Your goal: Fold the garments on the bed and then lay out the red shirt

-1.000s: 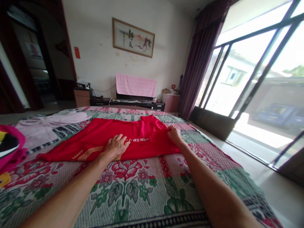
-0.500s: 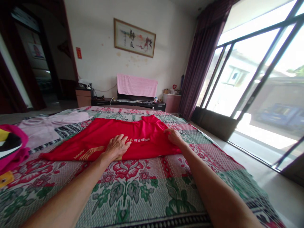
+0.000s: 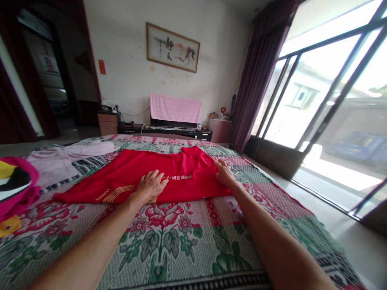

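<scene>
A red T-shirt (image 3: pixel 121 173) with gold stripes and pale printed characters lies spread sideways over the patterned bedcover (image 3: pixel 169 249). My left hand (image 3: pixel 150 184) rests flat on the shirt's near middle, fingers stretched out and holding nothing. At the right end of the shirt, my right hand (image 3: pixel 225 174) touches the cloth near its edge. Its fingers look loosely bent and apart, not gripping the fabric. Some creases run through the shirt beside that hand, and a small part of the fabric is hidden under each palm.
Left of the shirt lie a pale pink garment (image 3: pixel 60 159) and a magenta cloth item (image 3: pixel 27 195) with yellow, black and white patches. Beyond the bed, a low dark cabinet (image 3: pixel 130 129) and a pink towel (image 3: pixel 175 108) stand along the wall. Glass doors (image 3: pixel 305 96) are at the right.
My right hand has loosened a little at the shirt's right edge, its fingers lifting outward. The left hand stays on the cloth; the view has shifted slightly.
</scene>
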The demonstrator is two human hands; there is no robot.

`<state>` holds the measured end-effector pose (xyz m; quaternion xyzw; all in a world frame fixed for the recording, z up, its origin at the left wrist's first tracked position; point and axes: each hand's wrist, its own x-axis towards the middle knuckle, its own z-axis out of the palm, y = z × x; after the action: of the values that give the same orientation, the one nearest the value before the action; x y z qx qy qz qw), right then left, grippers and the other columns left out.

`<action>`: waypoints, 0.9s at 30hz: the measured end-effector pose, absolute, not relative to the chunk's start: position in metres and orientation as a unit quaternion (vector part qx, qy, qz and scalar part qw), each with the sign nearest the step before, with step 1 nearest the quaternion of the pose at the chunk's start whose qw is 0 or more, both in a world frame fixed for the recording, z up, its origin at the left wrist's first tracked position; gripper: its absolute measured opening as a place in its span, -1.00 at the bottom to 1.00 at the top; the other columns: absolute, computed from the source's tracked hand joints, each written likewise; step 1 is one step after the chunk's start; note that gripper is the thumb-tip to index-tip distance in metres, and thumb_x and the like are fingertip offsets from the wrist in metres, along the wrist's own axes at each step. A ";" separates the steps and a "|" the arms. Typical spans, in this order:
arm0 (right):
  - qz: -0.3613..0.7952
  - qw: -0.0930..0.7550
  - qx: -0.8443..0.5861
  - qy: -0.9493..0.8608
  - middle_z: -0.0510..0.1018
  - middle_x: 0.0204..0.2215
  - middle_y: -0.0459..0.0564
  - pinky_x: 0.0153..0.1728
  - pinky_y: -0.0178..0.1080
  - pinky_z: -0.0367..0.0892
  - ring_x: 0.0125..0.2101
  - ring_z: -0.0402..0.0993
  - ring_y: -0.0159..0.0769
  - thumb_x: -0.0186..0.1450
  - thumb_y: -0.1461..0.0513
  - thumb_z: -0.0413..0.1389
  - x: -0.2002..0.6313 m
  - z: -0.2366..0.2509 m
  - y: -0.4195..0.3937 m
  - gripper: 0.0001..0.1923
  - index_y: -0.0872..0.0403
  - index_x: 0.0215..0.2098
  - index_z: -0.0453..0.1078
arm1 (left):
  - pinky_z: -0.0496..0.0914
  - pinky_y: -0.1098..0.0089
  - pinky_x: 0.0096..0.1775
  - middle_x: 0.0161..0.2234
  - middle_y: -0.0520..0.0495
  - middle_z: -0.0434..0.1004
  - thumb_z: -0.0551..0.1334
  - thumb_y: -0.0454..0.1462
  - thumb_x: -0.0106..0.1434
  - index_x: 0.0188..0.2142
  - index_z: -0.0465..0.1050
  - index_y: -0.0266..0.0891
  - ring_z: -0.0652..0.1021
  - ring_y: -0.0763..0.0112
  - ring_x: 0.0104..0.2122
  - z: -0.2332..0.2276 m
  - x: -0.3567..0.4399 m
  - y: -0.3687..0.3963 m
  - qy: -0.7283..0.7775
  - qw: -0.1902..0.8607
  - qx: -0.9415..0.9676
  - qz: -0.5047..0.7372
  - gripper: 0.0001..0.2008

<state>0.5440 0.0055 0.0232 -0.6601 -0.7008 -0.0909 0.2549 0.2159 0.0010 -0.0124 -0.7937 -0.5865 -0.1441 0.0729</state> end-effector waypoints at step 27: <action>0.288 0.285 -0.672 -0.620 0.38 -0.74 -0.09 -0.62 -0.39 0.17 -0.69 0.27 -0.47 0.09 0.33 0.06 0.509 0.053 0.020 -0.78 0.11 -0.71 0.26 | 0.19 0.13 0.16 0.21 -0.17 0.26 -0.04 -0.05 0.35 0.12 0.34 -0.17 0.28 0.13 0.19 -0.006 0.220 -0.006 -0.608 0.048 -0.781 -0.133 -0.54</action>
<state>0.5088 0.0205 0.0528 -0.6717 -0.6204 0.2876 0.2849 0.2200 -0.0062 -0.0059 -0.7815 -0.6078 -0.1325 0.0481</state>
